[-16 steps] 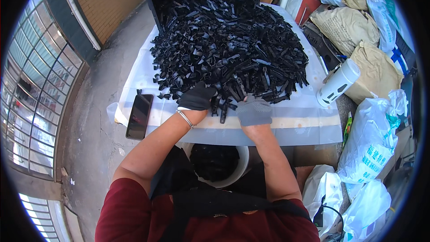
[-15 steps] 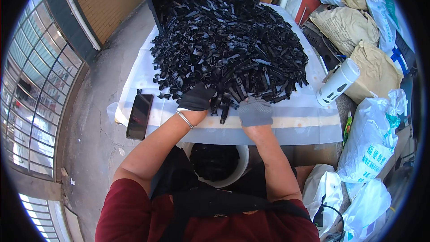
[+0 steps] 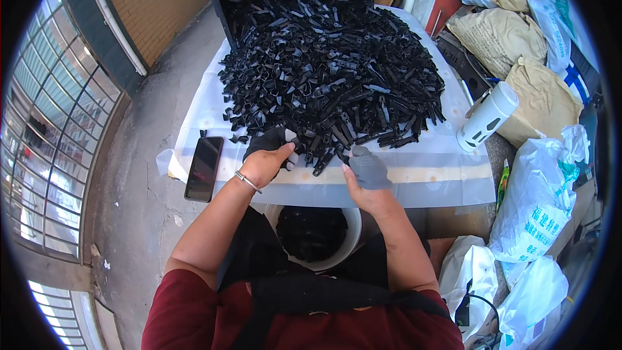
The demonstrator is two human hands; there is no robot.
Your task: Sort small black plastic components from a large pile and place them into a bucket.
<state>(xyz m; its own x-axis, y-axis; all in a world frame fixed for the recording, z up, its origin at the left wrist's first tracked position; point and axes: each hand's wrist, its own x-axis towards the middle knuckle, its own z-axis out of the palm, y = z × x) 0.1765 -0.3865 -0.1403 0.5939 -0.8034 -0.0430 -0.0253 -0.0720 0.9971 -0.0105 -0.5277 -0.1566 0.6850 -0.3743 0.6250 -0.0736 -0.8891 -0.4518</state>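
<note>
A large heap of small black plastic pieces [image 3: 324,71] covers the middle and far part of the table. At its near left edge is my left hand [image 3: 269,153], in a black glove with pale fingertips. Its fingers are curled in with the thumb against them, and whatever they may hold is hidden. My right hand [image 3: 367,172], in a grey glove, is closed at the near edge of the heap, its fingertips pinching a dark plastic piece [image 3: 342,154]. Several loose pieces lie between the two hands.
A phone [image 3: 203,168] lies left of my left hand. Below the table edge, a white bucket [image 3: 355,233] holds black material. A white bottle [image 3: 489,116] stands at the table's right. Full sacks [image 3: 534,201] are piled along the right side. A dark bin [image 3: 223,6] stands behind the heap.
My left hand has moved left and turned so its thumb shows. My right hand has shifted slightly nearer to me and turned, its thumb now showing on the inner side.
</note>
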